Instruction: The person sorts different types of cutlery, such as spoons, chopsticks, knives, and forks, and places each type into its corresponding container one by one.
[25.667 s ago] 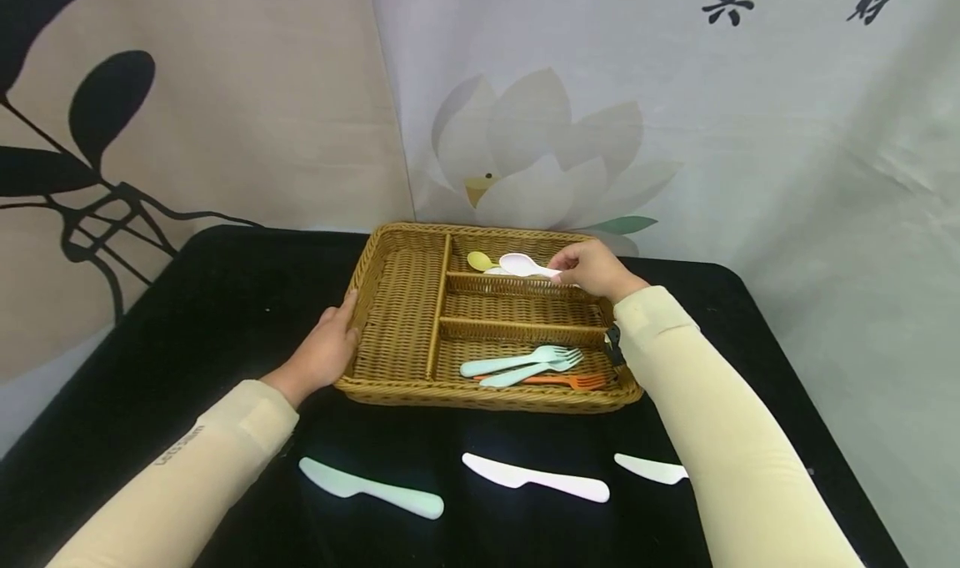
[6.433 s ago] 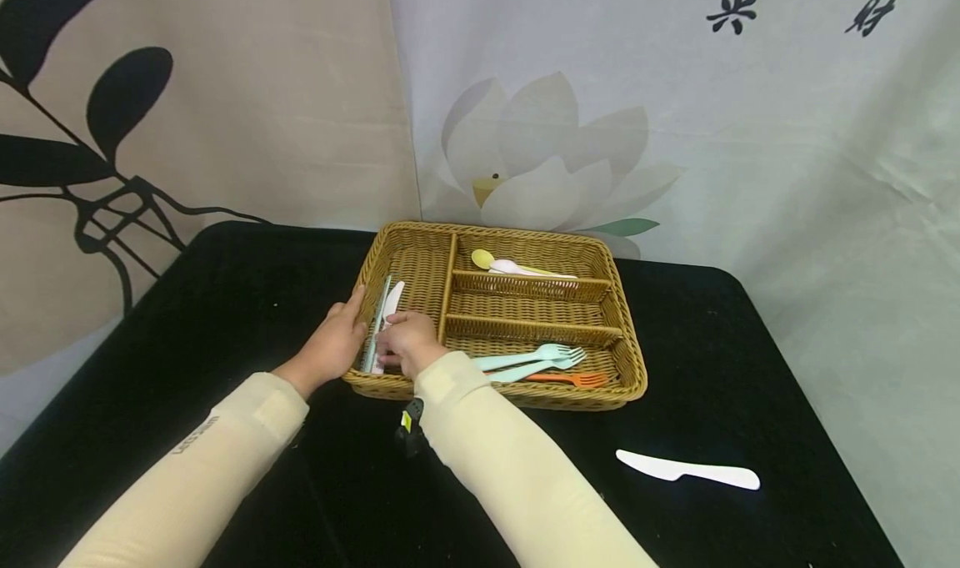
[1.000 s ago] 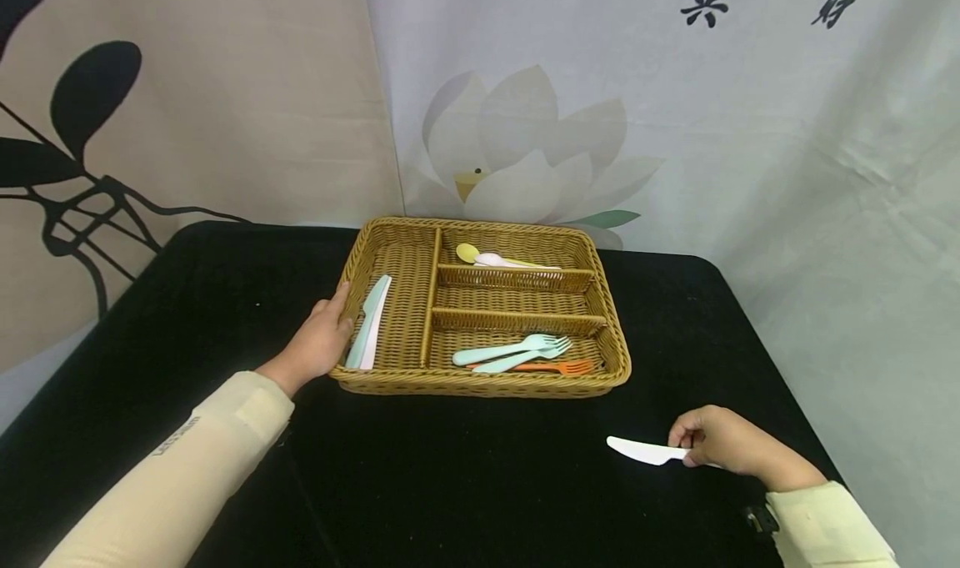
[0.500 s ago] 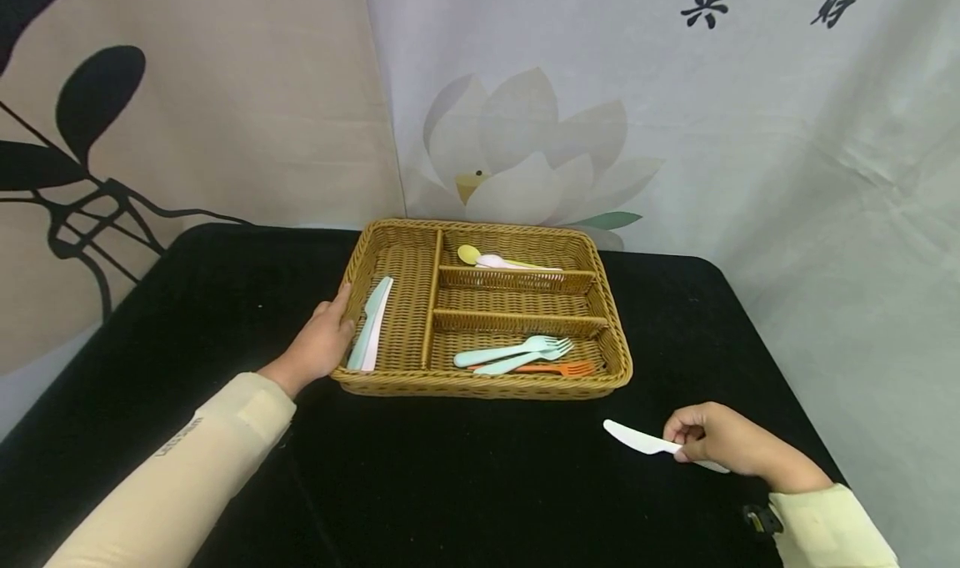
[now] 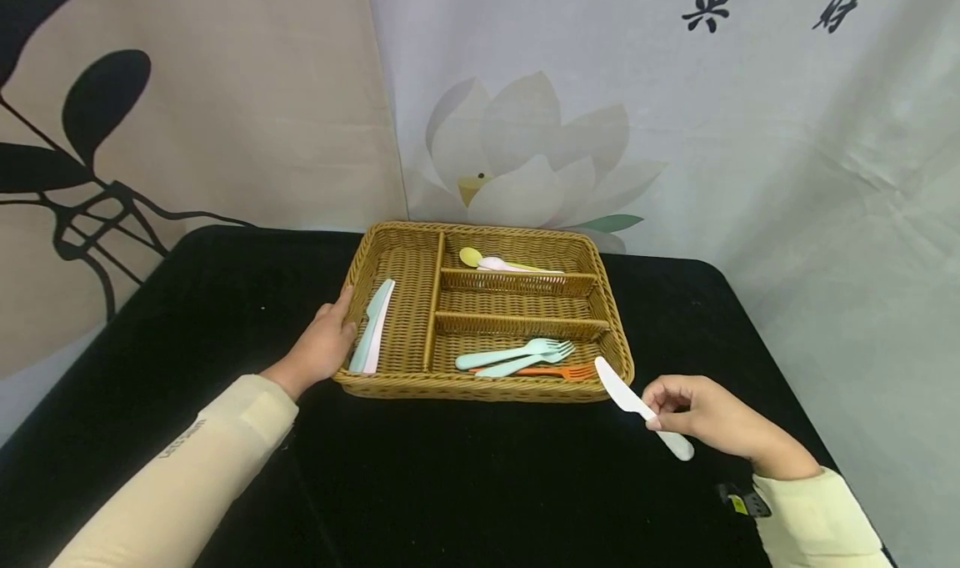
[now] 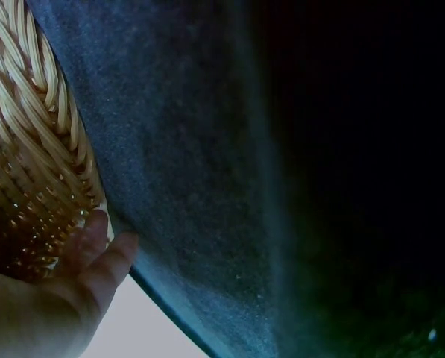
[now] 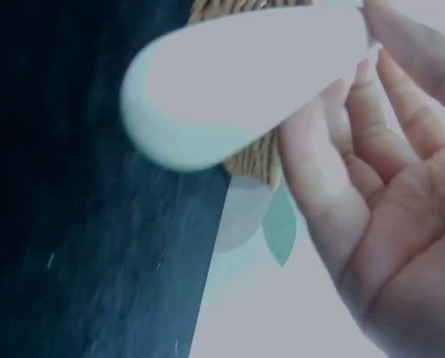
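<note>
Between thumb and fingers of my right hand is a white plastic table knife, its blade pointing up and left, overlapping the basket's front right corner in the head view. Its rounded handle fills the upper part of the right wrist view. My left hand rests against the left side of the wicker cutlery basket, fingers straight along the wall; the left wrist view shows fingertips at the woven side. A mint knife and a pale pinkish-white knife lie together in the left compartment.
In the back compartment lie a yellow spoon and a pale pink spoon. Mint forks and an orange fork occupy the front one. A black cloth covers the table, with a printed curtain behind.
My right hand has lifted the white knife off the cloth and moved it up and left, tilting it more steeply. Earlier, the mint and pale knives went from table to basket. My left hand stays.
</note>
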### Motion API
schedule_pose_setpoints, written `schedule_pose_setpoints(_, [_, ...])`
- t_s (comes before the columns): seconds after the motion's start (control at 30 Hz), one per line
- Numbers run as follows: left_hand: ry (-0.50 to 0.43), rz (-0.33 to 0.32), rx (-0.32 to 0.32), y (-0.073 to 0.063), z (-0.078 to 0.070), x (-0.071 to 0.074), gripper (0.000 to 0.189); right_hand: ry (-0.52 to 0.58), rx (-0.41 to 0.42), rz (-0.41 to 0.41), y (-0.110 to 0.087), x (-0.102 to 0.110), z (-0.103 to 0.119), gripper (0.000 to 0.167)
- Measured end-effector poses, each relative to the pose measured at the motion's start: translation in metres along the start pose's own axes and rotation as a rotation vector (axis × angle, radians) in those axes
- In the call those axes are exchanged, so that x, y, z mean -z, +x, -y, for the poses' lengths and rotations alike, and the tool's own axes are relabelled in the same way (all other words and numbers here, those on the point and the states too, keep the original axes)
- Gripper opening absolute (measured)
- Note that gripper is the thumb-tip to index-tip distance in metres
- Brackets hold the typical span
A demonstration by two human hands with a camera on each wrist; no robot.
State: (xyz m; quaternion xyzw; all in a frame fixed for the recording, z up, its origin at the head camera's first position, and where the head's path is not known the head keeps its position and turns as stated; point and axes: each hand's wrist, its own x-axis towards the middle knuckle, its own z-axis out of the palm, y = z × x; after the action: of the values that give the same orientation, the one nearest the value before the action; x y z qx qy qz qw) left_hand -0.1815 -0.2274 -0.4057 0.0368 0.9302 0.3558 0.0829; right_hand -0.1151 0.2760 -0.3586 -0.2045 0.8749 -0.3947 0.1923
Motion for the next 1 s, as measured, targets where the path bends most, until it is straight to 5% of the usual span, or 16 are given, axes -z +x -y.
schedule_pose_setpoints(0.6, [0.016, -0.003, 0.010, -0.001, -0.002, 0.001, 0.061, 0.243, -0.037, -0.240, 0.052, -0.013, 0.056, 0.026])
schedule_pose_setpoints(1.0, [0.016, 0.000, 0.009, -0.002, -0.003, 0.001, 0.061, 0.487, -0.022, -0.307, 0.093, -0.028, 0.088, 0.025])
